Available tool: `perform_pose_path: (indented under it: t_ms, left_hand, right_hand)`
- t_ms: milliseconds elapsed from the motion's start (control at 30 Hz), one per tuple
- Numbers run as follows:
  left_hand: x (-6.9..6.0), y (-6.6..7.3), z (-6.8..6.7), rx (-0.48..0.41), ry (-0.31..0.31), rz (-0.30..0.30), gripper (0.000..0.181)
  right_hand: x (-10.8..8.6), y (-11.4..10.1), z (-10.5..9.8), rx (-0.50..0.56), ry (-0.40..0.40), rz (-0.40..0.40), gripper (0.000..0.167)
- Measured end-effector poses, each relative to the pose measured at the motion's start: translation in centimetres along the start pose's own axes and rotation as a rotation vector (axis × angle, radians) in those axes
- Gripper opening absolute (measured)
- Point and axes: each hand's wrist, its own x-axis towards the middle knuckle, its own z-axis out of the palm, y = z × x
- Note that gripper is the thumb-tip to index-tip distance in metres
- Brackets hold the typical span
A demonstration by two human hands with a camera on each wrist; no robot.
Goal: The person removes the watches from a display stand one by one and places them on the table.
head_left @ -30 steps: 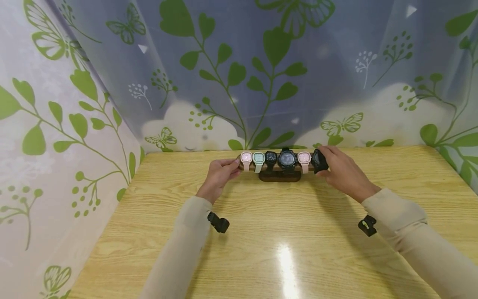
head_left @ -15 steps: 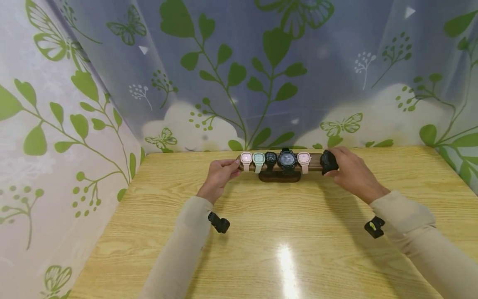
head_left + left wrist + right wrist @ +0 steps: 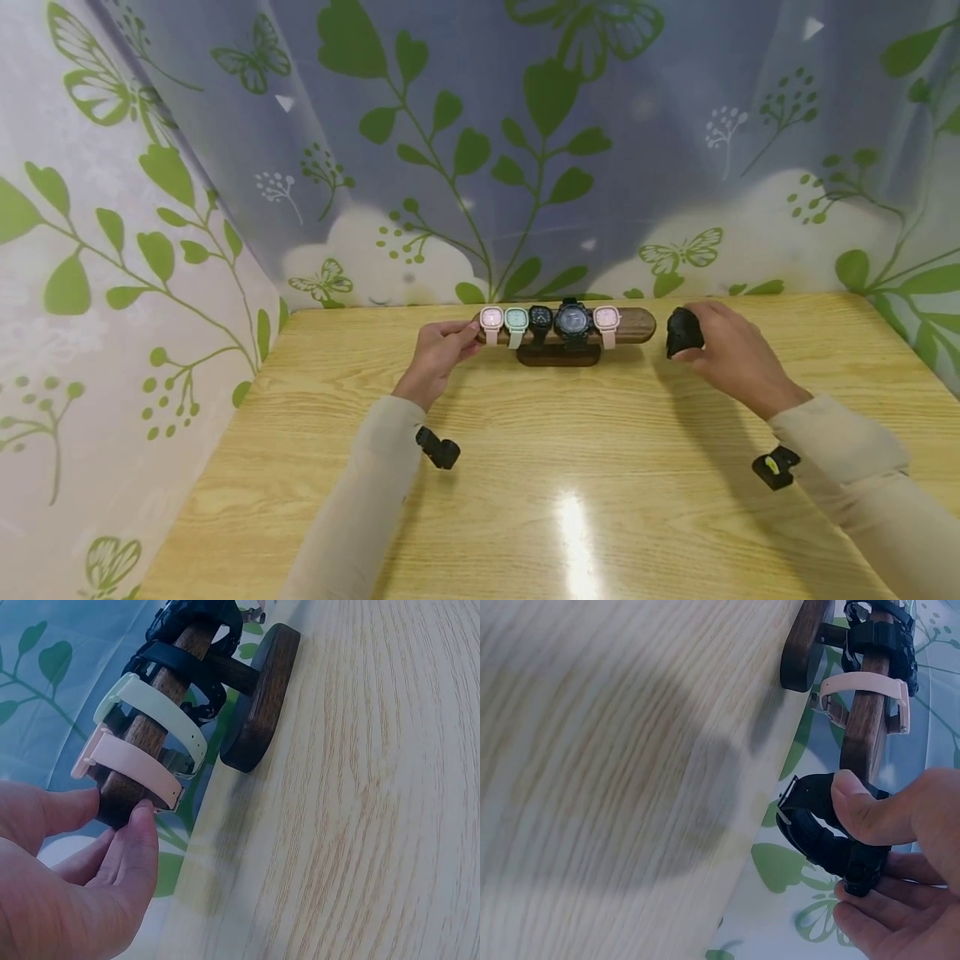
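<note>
black watch [image 3: 825,847], its strap looped, pinched by the right hand [image 3: 922,844] | held just beside the end of the wooden bar [image 3: 864,739] | pink watch [image 3: 866,682] strapped around the bar, dark watches [image 3: 874,637] set farther along | bar joined by post [image 3: 832,635] to dark base [image 3: 802,652] | shadow [image 3: 630,780] cast across wood-grain surface [image 3: 577,660]

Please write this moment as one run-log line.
left hand: grips end of wooden stand | right hand: holds black watch off stand | on stand: five watches
</note>
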Motion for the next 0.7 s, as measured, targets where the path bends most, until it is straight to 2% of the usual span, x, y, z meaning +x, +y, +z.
perform_pose_path:
  t_ms: [333, 700]
  left_hand:
    - [-0.1, 0.1, -0.1, -0.013, -0.006, -0.004, 0.031]
    - [0.0, 0.0, 0.0, -0.017, -0.004, -0.002, 0.030]
  right_hand:
    - [-1.5, 0.3, -0.1, 0.010, -0.026, 0.039, 0.070]
    - [-3.1, -0.6, 1.0, 0.055, -0.033, 0.081, 0.073]
